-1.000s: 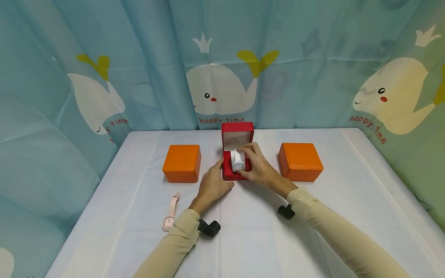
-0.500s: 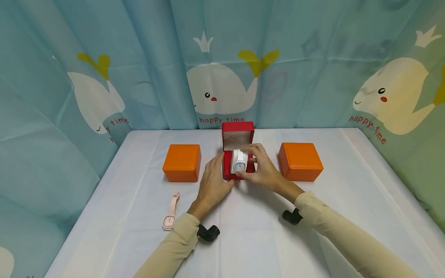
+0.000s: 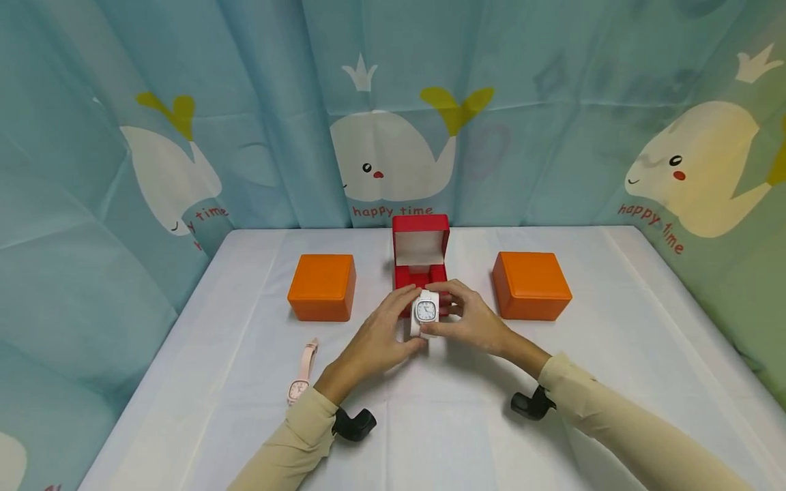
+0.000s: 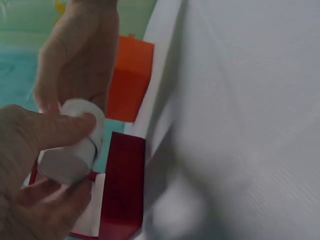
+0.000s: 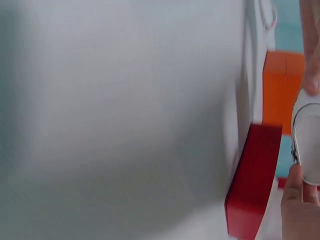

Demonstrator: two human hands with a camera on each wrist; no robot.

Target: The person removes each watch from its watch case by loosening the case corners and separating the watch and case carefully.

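Note:
A white wristwatch (image 3: 426,311) is wrapped round a white watch cushion (image 4: 67,162), held up just in front of the red watch box (image 3: 421,224). That box stands with its lid raised, and its red inside shows behind the watch. My left hand (image 3: 376,339) grips the cushion from the left, thumb on its near side and fingers beneath in the left wrist view. From the right, my right hand (image 3: 475,324) pinches the watch and cushion between thumb and fingers. In the right wrist view, the cushion's round end (image 5: 310,142) shows between both hands.
One orange box (image 3: 322,286) stands left of the red box, another orange box (image 3: 531,285) right of it, both closed. A pink wristwatch (image 3: 303,372) lies beside my left forearm, partly covered by the sleeve. A whale-print curtain (image 3: 393,157) hangs behind the white table (image 3: 454,423).
My right hand has lifted the watch and cushion out of the red box towards me. My left hand has left the box's side and taken hold of the cushion.

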